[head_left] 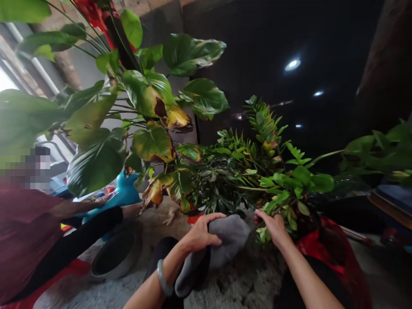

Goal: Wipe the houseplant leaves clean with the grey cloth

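Observation:
My left hand (204,234), with a pale bangle on its wrist, grips a grey cloth (230,236) between thumb and fingers. One end of the cloth spreads out to the right and the other hangs down by my knee. To the right, my right hand (273,226) has its fingers curled at the edge of a leafy green plant (291,184). Small leaves show just below and behind these fingers; whatever is pinched in them, if anything, is hidden.
A tall plant with yellowed, browned leaves (152,141) leans in from the left. Beside it are a turquoise figure (125,189), a dark round basin (116,253) and a seated person in a maroon top (28,231). A red bag (337,249) lies at right.

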Demonstrator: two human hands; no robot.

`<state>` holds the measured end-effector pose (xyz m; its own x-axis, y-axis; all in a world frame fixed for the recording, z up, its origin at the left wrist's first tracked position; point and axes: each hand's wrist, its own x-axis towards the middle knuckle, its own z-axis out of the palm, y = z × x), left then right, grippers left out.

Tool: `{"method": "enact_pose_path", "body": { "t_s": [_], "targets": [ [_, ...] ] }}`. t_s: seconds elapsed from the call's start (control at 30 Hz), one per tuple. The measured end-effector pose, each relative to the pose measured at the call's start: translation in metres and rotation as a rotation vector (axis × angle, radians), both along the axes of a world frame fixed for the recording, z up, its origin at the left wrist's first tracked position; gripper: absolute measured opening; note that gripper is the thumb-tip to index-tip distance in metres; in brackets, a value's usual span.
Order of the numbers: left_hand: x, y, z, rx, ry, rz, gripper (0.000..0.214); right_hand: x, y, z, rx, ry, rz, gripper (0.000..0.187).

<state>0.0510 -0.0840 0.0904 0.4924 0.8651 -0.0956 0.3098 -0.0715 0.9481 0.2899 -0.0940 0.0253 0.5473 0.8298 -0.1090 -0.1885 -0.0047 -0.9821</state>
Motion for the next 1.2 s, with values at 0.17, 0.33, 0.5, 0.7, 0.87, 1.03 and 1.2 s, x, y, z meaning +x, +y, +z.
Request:
{"method": "enact_pose_path", "body": {
  "t_s": [0.17,0.33,0.5,0.7,0.87,1.03,1.2],
  "targets": [
    [-0.005,0.01,0.053,0.064,-0.23,0.169,0.068,-0.001,0.001,-0.002,0.004,0.012,0.032,0.023],
    [0.031,0.035,0.044,0.201,-0.294,0.359,0.064,-0.004,0.004,-0.001,0.019,-0.018,0.014,0.024],
    [0.02,0.012,0.01,0.048,-0.058,0.17,0.058,-0.001,0.002,-0.002,-0.007,-0.023,0.01,0.019],
    [0.006,0.013,0.061,0.04,-0.199,0.21,0.069,-0.003,0.002,0.001,0.014,-0.002,0.045,0.019],
    [0.04,0.033,0.054,0.225,-0.287,0.363,0.066,-0.006,0.005,0.003,0.037,0.004,0.04,0.02],
    [0.023,0.008,0.011,-0.014,-0.036,0.111,0.059,-0.001,0.004,-0.002,0.002,0.005,0.034,0.018],
    [-0.005,-0.01,0.049,-0.021,-0.124,0.135,0.064,-0.001,0.003,-0.004,-0.003,-0.017,0.018,0.021]
  ]
}}
